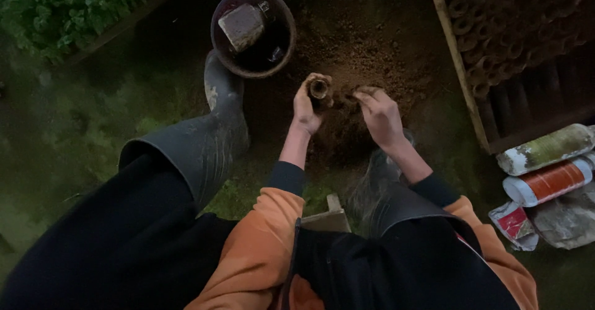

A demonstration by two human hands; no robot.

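The left hand [306, 107] grips a small soil-filled tube pot [320, 89], fingers wrapped around its side so that its round open mouth faces up toward the camera. The tube is short, brown and crusted with soil, with a dark hollow in the middle of its fill. It sits just above a heap of loose brown soil [365, 43] that spreads over the ground in front of the person. The right hand [381, 117] is just beside the tube, fingers bent together as if pinching soil at their tips; whether they actually hold any cannot be told in the dim light.

Both forearms come out of orange sleeves with dark cuffs. A grey rubber boot [214, 130] stands to the left of the hands, smeared with pale mud, and a second boot [378, 180] shows under the right forearm.

Beyond the left boot stands a round dark bucket [217, 34] holding a blocky, soil-coloured lump. At the upper right lies a wooden-framed bed [458, 62] packed with rows of similar filled tubes. Below it, at the right edge, lie two plastic bottles [545, 164], one whitish-green, one orange-labelled, and a crumpled packet [513, 223]. The ground [80, 136] is damp and mossy green, with leafy plants [62, 6] at the upper left.
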